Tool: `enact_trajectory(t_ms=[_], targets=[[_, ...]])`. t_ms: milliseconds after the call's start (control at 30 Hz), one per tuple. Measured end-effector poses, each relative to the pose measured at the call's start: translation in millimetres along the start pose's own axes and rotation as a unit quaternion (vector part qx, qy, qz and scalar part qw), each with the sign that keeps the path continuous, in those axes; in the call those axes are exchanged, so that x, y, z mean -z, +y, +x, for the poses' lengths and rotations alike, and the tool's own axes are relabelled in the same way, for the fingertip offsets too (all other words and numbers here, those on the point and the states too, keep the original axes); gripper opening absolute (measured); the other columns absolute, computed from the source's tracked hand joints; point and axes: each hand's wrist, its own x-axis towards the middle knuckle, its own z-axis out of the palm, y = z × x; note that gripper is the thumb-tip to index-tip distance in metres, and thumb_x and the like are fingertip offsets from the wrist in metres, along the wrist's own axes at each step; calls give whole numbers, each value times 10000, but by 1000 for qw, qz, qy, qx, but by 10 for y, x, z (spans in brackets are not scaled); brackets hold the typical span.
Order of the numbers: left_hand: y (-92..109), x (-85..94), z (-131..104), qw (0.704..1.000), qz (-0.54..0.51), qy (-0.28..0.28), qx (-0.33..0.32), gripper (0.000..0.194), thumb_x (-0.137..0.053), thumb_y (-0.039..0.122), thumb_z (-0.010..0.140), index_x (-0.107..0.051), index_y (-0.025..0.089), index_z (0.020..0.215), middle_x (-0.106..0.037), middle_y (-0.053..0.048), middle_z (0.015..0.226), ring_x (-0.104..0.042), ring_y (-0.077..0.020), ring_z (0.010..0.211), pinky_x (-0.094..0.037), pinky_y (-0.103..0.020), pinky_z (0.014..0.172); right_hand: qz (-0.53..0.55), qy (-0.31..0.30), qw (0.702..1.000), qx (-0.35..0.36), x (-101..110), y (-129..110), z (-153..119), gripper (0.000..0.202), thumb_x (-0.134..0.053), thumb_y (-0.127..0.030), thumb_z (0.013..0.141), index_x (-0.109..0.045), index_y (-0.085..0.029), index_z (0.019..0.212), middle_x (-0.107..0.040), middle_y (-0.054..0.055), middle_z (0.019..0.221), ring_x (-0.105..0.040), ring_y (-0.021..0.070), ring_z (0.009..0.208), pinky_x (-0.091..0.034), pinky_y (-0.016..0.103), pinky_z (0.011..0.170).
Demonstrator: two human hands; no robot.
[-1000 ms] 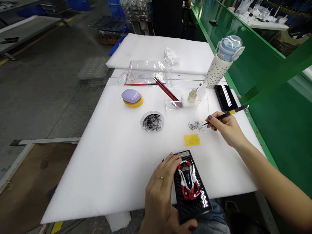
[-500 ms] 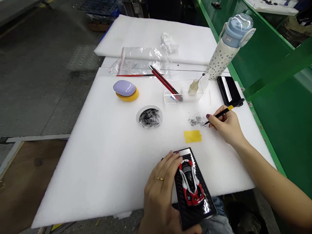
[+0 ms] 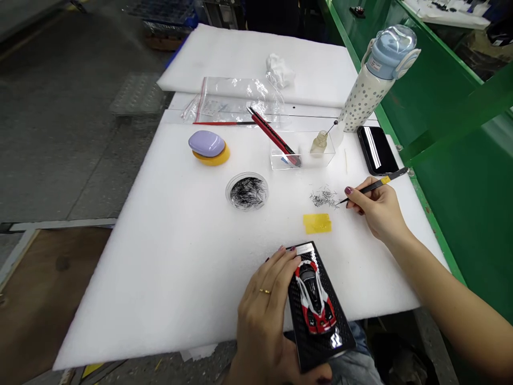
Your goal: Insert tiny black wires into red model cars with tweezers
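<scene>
My left hand (image 3: 266,310) grips the black display base (image 3: 298,342) that carries a red, white and black model car (image 3: 315,299). It holds the base tilted at the front edge of the white foam sheet. In my right hand (image 3: 379,208) is a pair of black tweezers (image 3: 374,185) with a yellow band. Their tips point left, at the right edge of a loose pile of thin black bristle-like pieces (image 3: 323,198). Below this pile lies a piece of yellow tape (image 3: 317,223). A round clear dish (image 3: 227,192) holds many more of the black pieces.
Behind the pile stands a clear tray (image 3: 280,163) with a red-and-black tool (image 3: 276,137) and a small glass bottle (image 3: 319,143). A phone (image 3: 377,149) and a dotted water bottle (image 3: 364,91) are at the right. A purple-and-yellow object (image 3: 207,145) sits at left.
My right hand has shifted slightly right, and the tweezers have turned to lie a little flatter, their tips moving to the pile's edge. My left hand keeps its hold on the base.
</scene>
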Motion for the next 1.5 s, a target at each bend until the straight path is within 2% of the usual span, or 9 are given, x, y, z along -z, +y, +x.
enact_trajectory(t_ms=[133,367,500,633,767,900,1000,1167,1500], targets=[[-17,-4,3,1000,-8,0,-6,907,-212,816,943,-471,97,1432,-610,-167,1422,-488,-266,1438,-412,-389,1208,34,-23,999,8,76,-14,-140,468,-922,-548,582,-578,-232,619,-644,14,547,-524,133,485,-387,280,450],[-27,-1,-24,1000,-17,-6,-2,955,-295,863,893,-471,104,1445,-611,-168,1428,-501,-303,1426,-425,-430,1192,-46,4,998,41,170,54,-411,410,-899,-426,680,-549,-235,585,-596,-12,506,-532,133,470,-373,267,448],[-36,-19,-38,1000,-21,5,-5,969,-336,879,866,-478,117,1448,-616,-164,1426,-514,-325,1412,-440,-455,1173,-82,5,995,49,143,77,-438,356,-834,-376,731,-548,-228,579,-594,-4,501,-537,129,481,-380,262,469],[-44,-21,-35,1000,-25,4,-9,965,-349,870,872,-471,111,1455,-604,-163,1441,-502,-315,1425,-416,-432,1193,-66,-1,997,32,167,87,-381,377,-844,-405,714,-533,-224,600,-557,-23,497,-505,116,473,-354,258,463],[-38,-12,-31,1000,-23,2,-6,967,-335,877,873,-468,117,1456,-605,-153,1439,-496,-299,1429,-398,-401,1203,-32,-79,996,-19,271,52,-276,430,-913,-482,640,-584,-207,678,-569,-21,554,-487,108,498,-334,257,464],[-27,-9,-30,1000,-21,3,-6,963,-325,875,879,-469,115,1452,-605,-155,1433,-494,-288,1430,-384,-382,1209,-22,-156,987,-7,333,20,-205,487,-893,-596,653,-650,-178,714,-600,11,647,-482,103,548,-364,268,491],[-26,-15,-25,1000,-21,0,-5,966,-324,876,877,-476,111,1446,-604,-157,1431,-491,-290,1432,-378,-383,1212,-46,-126,991,6,298,40,-211,491,-862,-614,694,-612,-192,719,-607,8,611,-485,105,520,-360,264,472],[-28,-17,-13,1000,-21,1,-10,955,-338,855,886,-489,84,1429,-605,-176,1424,-491,-298,1431,-380,-389,1209,-91,-64,994,17,190,72,-237,441,-838,-531,737,-525,-221,725,-618,-8,519,-476,98,443,-294,238,430],[-32,-17,-16,1000,-14,6,-9,966,-327,861,882,-498,77,1419,-614,-184,1406,-496,-293,1429,-375,-386,1212,-125,-50,991,18,131,8,-241,413,-822,-488,746,-501,-229,719,-606,-21,497,-460,93,433,-271,240,423]])
